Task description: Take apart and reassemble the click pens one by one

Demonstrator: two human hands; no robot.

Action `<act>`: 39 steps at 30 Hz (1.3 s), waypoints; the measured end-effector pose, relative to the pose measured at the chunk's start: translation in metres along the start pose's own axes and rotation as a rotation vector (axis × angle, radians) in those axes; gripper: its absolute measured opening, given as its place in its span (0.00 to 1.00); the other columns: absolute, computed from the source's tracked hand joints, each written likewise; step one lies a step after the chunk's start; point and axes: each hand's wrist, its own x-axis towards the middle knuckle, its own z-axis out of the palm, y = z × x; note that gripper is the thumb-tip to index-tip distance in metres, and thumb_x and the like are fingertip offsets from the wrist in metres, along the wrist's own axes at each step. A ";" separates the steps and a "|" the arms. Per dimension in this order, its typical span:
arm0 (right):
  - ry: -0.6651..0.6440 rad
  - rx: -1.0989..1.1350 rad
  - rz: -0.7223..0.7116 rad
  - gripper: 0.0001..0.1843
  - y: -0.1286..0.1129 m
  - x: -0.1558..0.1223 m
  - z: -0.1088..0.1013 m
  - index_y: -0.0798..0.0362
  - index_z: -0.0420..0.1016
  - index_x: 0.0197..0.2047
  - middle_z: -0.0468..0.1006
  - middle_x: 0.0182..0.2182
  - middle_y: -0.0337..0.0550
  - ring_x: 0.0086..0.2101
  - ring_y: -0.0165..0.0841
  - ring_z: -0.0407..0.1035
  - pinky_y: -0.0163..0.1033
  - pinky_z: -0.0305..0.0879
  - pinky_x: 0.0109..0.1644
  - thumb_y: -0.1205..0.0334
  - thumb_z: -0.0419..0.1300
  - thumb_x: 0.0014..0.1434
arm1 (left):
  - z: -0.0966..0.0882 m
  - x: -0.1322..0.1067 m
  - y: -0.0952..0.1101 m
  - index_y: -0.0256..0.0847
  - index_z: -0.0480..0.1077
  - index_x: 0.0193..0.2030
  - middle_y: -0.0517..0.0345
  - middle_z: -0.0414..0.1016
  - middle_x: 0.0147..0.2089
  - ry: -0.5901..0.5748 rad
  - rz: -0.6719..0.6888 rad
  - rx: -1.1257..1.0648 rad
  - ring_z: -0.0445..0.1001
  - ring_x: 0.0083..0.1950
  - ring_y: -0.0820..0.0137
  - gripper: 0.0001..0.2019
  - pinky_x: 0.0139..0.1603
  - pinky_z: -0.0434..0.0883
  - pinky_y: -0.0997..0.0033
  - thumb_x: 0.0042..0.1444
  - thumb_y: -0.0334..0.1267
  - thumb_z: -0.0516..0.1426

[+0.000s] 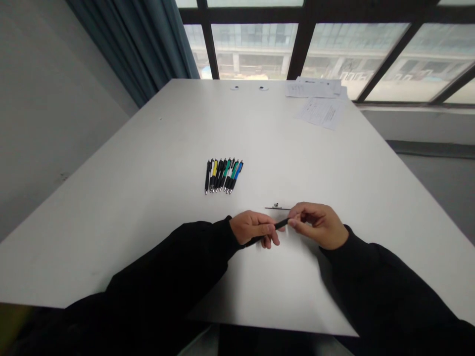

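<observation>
papers point(319, 110) lie behind and right of the pen row point(224, 175) on the table point(148, 188); a rod point(272, 208) lies before and right of it; windows point(256, 49) stand behind it.

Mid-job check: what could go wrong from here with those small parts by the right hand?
1. The thin dark rod and tiny pieces lie loose just beyond the fingers; the right hand could brush them and send them rolling.
2. The slim black piece is pinched near its end by the right fingertips, so it might slip if the left hand loosens.
</observation>
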 end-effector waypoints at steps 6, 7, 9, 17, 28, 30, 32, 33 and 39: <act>0.103 -0.507 -0.206 0.13 0.025 0.007 -0.004 0.56 0.77 0.40 0.76 0.30 0.46 0.27 0.32 0.67 0.38 0.67 0.31 0.55 0.62 0.58 | -0.005 -0.003 -0.005 0.33 0.68 0.38 0.42 0.80 0.36 -0.039 0.031 -0.149 0.79 0.27 0.67 0.22 0.28 0.73 0.72 0.48 0.50 0.66; 0.098 -0.589 -0.226 0.13 0.031 0.009 -0.005 0.56 0.78 0.41 0.76 0.33 0.49 0.30 0.34 0.69 0.41 0.68 0.35 0.56 0.61 0.59 | -0.006 -0.004 -0.005 0.33 0.67 0.38 0.41 0.80 0.37 -0.027 0.047 -0.157 0.80 0.29 0.65 0.22 0.31 0.73 0.70 0.48 0.49 0.66; 0.067 -0.662 -0.255 0.11 0.040 0.011 -0.007 0.56 0.79 0.41 0.76 0.34 0.50 0.34 0.36 0.70 0.42 0.69 0.39 0.58 0.60 0.60 | -0.007 -0.004 -0.006 0.34 0.65 0.38 0.41 0.80 0.39 -0.020 0.072 -0.168 0.81 0.32 0.63 0.21 0.35 0.74 0.67 0.49 0.48 0.66; -0.051 -0.760 -0.326 0.10 0.035 0.010 0.007 0.58 0.73 0.36 0.75 0.34 0.53 0.37 0.39 0.67 0.45 0.67 0.43 0.68 0.51 0.64 | -0.014 -0.004 -0.009 0.34 0.65 0.35 0.45 0.80 0.38 -0.100 0.042 -0.184 0.81 0.35 0.60 0.20 0.33 0.75 0.66 0.42 0.39 0.70; 0.053 0.622 0.178 0.10 0.033 -0.010 -0.011 0.53 0.74 0.35 0.73 0.22 0.42 0.23 0.33 0.66 0.38 0.59 0.25 0.55 0.60 0.59 | -0.014 -0.005 -0.004 0.30 0.73 0.35 0.49 0.79 0.32 -0.110 -0.144 -0.205 0.81 0.33 0.63 0.16 0.32 0.77 0.70 0.41 0.36 0.70; 0.078 0.786 0.223 0.09 0.028 -0.011 -0.014 0.52 0.76 0.35 0.74 0.23 0.42 0.24 0.33 0.67 0.37 0.58 0.24 0.56 0.66 0.53 | -0.014 -0.004 -0.004 0.30 0.73 0.35 0.50 0.79 0.32 -0.113 -0.156 -0.199 0.81 0.33 0.63 0.16 0.33 0.78 0.69 0.42 0.36 0.70; 0.109 0.864 0.243 0.11 0.024 -0.012 -0.015 0.49 0.77 0.34 0.73 0.21 0.39 0.23 0.30 0.65 0.35 0.56 0.23 0.58 0.71 0.47 | -0.013 -0.004 -0.005 0.30 0.74 0.36 0.50 0.79 0.32 -0.119 -0.170 -0.189 0.81 0.33 0.64 0.17 0.32 0.78 0.69 0.41 0.36 0.71; 0.117 0.892 0.252 0.11 0.024 -0.012 -0.015 0.48 0.77 0.33 0.72 0.20 0.37 0.21 0.29 0.64 0.34 0.55 0.22 0.57 0.72 0.46 | -0.013 -0.003 -0.006 0.30 0.74 0.36 0.50 0.79 0.32 -0.121 -0.174 -0.181 0.81 0.32 0.64 0.17 0.32 0.78 0.69 0.41 0.36 0.71; 0.221 0.959 0.277 0.11 0.038 -0.007 -0.013 0.48 0.77 0.31 0.66 0.15 0.33 0.17 0.24 0.57 0.30 0.51 0.19 0.51 0.70 0.49 | -0.012 -0.005 -0.007 0.31 0.74 0.35 0.51 0.79 0.31 -0.109 -0.206 -0.114 0.80 0.31 0.66 0.18 0.31 0.77 0.71 0.40 0.38 0.71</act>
